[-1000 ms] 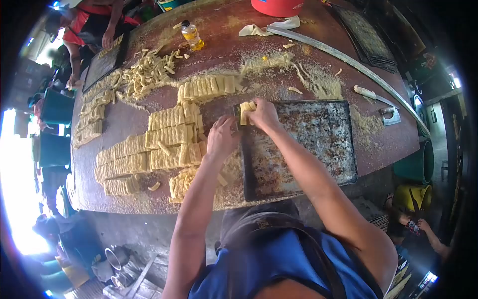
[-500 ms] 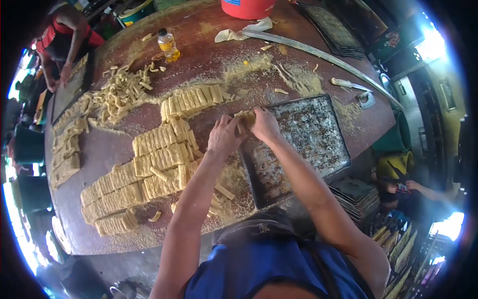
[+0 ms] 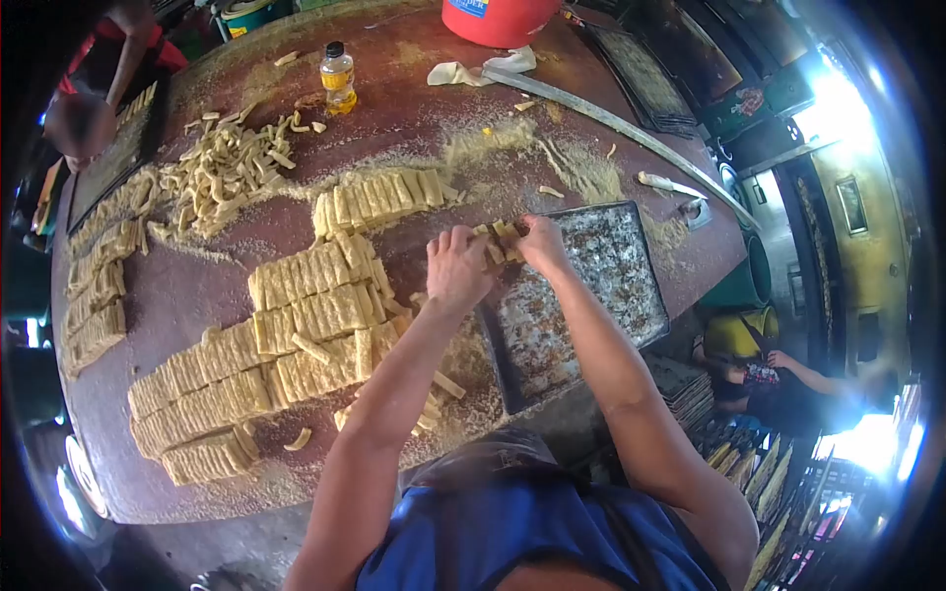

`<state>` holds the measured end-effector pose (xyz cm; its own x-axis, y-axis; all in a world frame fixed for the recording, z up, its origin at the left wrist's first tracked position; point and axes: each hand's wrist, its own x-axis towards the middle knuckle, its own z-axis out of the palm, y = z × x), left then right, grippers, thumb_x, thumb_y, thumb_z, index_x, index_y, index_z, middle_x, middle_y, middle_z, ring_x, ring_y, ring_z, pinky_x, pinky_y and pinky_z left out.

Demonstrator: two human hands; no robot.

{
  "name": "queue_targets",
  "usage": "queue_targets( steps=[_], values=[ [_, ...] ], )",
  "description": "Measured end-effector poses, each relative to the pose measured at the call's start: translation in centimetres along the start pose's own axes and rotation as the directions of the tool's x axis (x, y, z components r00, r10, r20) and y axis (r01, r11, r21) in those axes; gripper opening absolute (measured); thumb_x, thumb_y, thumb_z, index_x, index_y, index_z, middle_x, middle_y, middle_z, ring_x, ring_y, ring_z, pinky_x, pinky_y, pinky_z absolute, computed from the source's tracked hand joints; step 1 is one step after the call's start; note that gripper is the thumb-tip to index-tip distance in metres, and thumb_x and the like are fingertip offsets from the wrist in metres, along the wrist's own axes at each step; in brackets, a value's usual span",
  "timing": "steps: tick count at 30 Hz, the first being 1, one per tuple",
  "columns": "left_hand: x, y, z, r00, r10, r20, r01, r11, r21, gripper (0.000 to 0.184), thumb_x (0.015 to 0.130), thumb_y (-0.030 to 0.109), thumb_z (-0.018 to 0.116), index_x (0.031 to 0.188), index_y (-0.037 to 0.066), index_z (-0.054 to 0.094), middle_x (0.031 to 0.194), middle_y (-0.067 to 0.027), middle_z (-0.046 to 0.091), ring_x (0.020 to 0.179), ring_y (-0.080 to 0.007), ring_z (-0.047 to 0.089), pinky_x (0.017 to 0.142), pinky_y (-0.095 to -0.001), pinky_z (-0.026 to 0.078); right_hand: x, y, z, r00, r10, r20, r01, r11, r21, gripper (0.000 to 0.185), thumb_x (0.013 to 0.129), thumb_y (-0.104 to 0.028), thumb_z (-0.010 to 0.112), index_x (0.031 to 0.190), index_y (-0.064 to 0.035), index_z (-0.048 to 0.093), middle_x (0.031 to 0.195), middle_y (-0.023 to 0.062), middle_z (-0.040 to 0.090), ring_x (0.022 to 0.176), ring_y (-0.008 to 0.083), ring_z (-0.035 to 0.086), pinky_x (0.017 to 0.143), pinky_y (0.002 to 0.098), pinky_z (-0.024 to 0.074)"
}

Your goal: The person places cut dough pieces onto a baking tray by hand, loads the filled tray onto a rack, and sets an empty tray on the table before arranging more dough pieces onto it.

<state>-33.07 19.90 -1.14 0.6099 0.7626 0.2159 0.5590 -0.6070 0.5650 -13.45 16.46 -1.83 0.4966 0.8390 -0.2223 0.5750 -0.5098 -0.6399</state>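
Observation:
Between my two hands is a short row of pale, crumb-coated dough sticks [image 3: 506,236], at the far left corner of a dark baking tray [image 3: 613,271]. My left hand [image 3: 459,266] grips the row from the left, fingers bent around its end. From the right, my right hand [image 3: 542,244] pinches the other end. Small gaps show between some of these sticks. The tray's worn, whitish surface has no sticks on it. Left of my hands, more dough sticks stand packed in rows [image 3: 320,310], and my left forearm passes over some loose ones.
A heap of loose dough strips [image 3: 222,172] lies at the far left. Beyond are a bottle of yellow liquid [image 3: 338,79], a red bucket [image 3: 503,20], a long metal strip [image 3: 631,133] and a knife [image 3: 672,185]. Another person [image 3: 118,49] works at the far left edge.
The dough sticks between my hands have spread slightly, with gaps now showing. My right hand has shifted a little to the right. The whole view has turned slightly.

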Motion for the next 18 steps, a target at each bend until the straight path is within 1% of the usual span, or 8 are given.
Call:
queue_targets(
  steps=[2, 6, 8, 9, 11, 12, 16, 18],
  values=[
    [0.7, 0.7, -0.2, 0.996, 0.01, 0.085, -0.012, 1.0, 0.022, 0.054, 0.074, 0.035, 0.08, 0.121, 0.014, 0.065, 0.118, -0.0082, 0.054, 0.118, -0.0284, 0.048, 0.1, -0.0452, 0.036, 0.7, 1.3, 0.1, 0.995, -0.087, -0.058, 0.088, 0.996, 0.019, 0.033, 0.076, -0.019, 0.082, 0.102, -0.0004, 0.071, 0.087, 0.0112, 0.074, 0.075, 0.0152, 0.068, 0.071, 0.0337, 0.0537],
    [1.3, 1.1, 0.9, 0.999, 0.04, 0.02, -0.04, 0.999, 0.015, 0.054, 0.074, 0.034, 0.08, 0.122, 0.016, 0.065, 0.119, -0.0082, 0.053, 0.118, -0.0287, 0.048, 0.1, -0.0451, 0.036, 1.1, 2.1, -1.1, 0.988, -0.093, -0.123, 0.099, 0.994, 0.04, 0.03, 0.077, -0.017, 0.08, 0.101, -0.002, 0.071, 0.088, 0.0121, 0.074, 0.076, 0.0193, 0.07, 0.072, 0.0342, 0.0542],
    [1.9, 1.8, 0.9, 0.995, 0.094, 0.015, -0.094, 0.993, 0.065, 0.053, 0.073, 0.034, 0.08, 0.121, 0.016, 0.065, 0.12, -0.0084, 0.054, 0.117, -0.029, 0.049, 0.101, -0.046, 0.036, 0.0, 0.8, -1.7, 0.955, -0.21, -0.211, 0.197, 0.977, -0.081, 0.028, 0.078, -0.017, 0.078, 0.101, -0.003, 0.07, 0.089, 0.0169, 0.073, 0.08, 0.0295, 0.072, 0.073, 0.0376, 0.0552],
    [2.1, 2.0, 1.3, 0.996, 0.09, 0.018, -0.091, 0.993, 0.072, 0.053, 0.073, 0.034, 0.08, 0.121, 0.016, 0.065, 0.12, -0.0084, 0.054, 0.117, -0.029, 0.049, 0.101, -0.046, 0.036, -0.7, 0.1, -1.9, 0.955, -0.21, -0.208, 0.198, 0.977, -0.074, 0.028, 0.078, -0.017, 0.078, 0.101, -0.003, 0.07, 0.089, 0.0169, 0.073, 0.08, 0.0295, 0.072, 0.073, 0.0376, 0.0552],
    [2.4, 2.1, 2.3, 0.998, 0.058, 0.037, -0.062, 0.99, 0.127, 0.053, 0.071, 0.033, 0.08, 0.119, 0.017, 0.065, 0.119, -0.0083, 0.054, 0.116, -0.0297, 0.049, 0.102, -0.0482, 0.034, -1.9, -0.7, -1.9, 0.925, -0.358, -0.129, 0.327, 0.921, -0.21, 0.029, 0.079, -0.019, 0.077, 0.103, -0.0039, 0.07, 0.091, 0.0206, 0.072, 0.085, 0.0383, 0.07, 0.075, 0.0421, 0.0554],
    [2.4, 2.1, 2.6, 0.998, 0.048, 0.036, -0.053, 0.989, 0.141, 0.053, 0.071, 0.033, 0.08, 0.119, 0.017, 0.065, 0.119, -0.0083, 0.054, 0.116, -0.0297, 0.049, 0.102, -0.0482, 0.034, -1.9, -0.2, -1.6, 0.943, -0.318, -0.099, 0.299, 0.939, -0.173, 0.032, 0.079, -0.017, 0.073, 0.108, -0.004, 0.068, 0.099, 0.0215, 0.07, 0.094, 0.0403, 0.067, 0.083, 0.0464, 0.0533],
    [1.9, 3.2, 4.0, 0.998, 0.036, -0.056, -0.023, 0.974, 0.225, 0.051, 0.07, 0.033, 0.08, 0.115, 0.016, 0.065, 0.118, -0.0077, 0.055, 0.115, -0.0302, 0.05, 0.103, -0.0499, 0.034, -1.2, 1.6, -1.7, 0.917, -0.385, -0.106, 0.376, 0.922, -0.095, 0.034, 0.078, -0.015, 0.073, 0.108, -0.0012, 0.068, 0.099, 0.0216, 0.07, 0.094, 0.0407, 0.067, 0.084, 0.0464, 0.0533],
    [2.5, 3.9, 4.3, 0.998, 0.01, -0.069, 0.01, 0.958, 0.287, 0.052, 0.069, 0.034, 0.081, 0.115, 0.015, 0.065, 0.117, -0.0073, 0.055, 0.114, -0.0301, 0.05, 0.103, -0.0502, 0.033, -0.4, 2.0, -1.9, 0.936, -0.347, -0.053, 0.343, 0.937, -0.071, 0.035, 0.077, -0.013, 0.072, 0.109, 0.0013, 0.066, 0.1, 0.0223, 0.069, 0.096, 0.0401, 0.066, 0.084, 0.0464, 0.0532]
  ],
)
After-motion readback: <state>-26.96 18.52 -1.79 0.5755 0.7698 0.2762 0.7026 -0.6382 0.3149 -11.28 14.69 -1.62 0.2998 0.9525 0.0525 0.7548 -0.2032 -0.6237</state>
